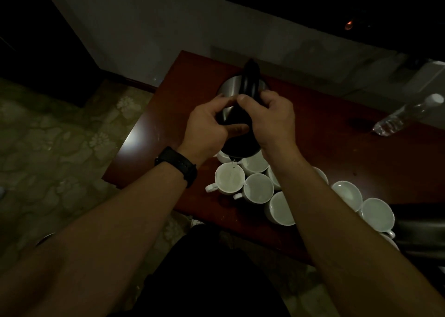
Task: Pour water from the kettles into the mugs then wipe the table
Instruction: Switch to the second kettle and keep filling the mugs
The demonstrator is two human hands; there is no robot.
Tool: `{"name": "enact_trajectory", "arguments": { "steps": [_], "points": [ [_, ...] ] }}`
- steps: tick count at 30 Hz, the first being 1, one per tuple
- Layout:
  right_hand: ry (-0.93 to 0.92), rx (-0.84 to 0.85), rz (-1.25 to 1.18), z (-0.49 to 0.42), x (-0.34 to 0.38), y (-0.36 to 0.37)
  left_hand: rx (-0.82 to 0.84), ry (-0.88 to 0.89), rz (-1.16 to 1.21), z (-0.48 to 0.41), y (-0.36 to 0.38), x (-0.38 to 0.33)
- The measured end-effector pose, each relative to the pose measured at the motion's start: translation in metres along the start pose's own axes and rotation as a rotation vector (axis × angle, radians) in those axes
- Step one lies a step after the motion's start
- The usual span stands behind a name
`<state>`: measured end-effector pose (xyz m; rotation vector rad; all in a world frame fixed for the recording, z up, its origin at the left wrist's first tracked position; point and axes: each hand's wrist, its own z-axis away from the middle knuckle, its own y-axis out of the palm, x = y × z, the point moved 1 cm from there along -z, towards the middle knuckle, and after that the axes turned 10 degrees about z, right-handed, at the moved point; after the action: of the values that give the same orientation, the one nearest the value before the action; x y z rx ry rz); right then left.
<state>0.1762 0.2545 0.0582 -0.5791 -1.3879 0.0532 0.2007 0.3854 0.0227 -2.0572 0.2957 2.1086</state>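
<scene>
A steel kettle [230,89] with a black handle and lid is tipped toward me over a cluster of several white mugs. My right hand [272,119] grips the black handle from the right. My left hand [207,126], with a black watch on the wrist, holds the kettle's body and lid from the left. A thin stream of water falls from the spout into the leftmost mug [228,178], which holds some water. A second mug [258,187] beside it and more mugs to the right, such as one [376,214], stand upright on the dark red table [337,153].
A clear plastic bottle [407,116] with a white cap lies on the table at the far right. A wall runs behind the table. Patterned carpet [60,136] lies to the left. A dark chair back [421,232] sits at the right edge. The scene is dim.
</scene>
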Motion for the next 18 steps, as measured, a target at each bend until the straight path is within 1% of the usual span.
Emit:
{"name": "enact_trajectory", "arguments": {
  "steps": [11, 18],
  "points": [
    [-0.023, -0.010, -0.007, 0.0001, -0.0043, -0.0011, -0.008, -0.004, -0.052, -0.0026, 0.0011, 0.0057],
    [-0.031, -0.018, -0.009, -0.0013, -0.0034, -0.0014, -0.011, 0.014, -0.027, -0.0022, 0.0028, 0.0045]
  ]
}}
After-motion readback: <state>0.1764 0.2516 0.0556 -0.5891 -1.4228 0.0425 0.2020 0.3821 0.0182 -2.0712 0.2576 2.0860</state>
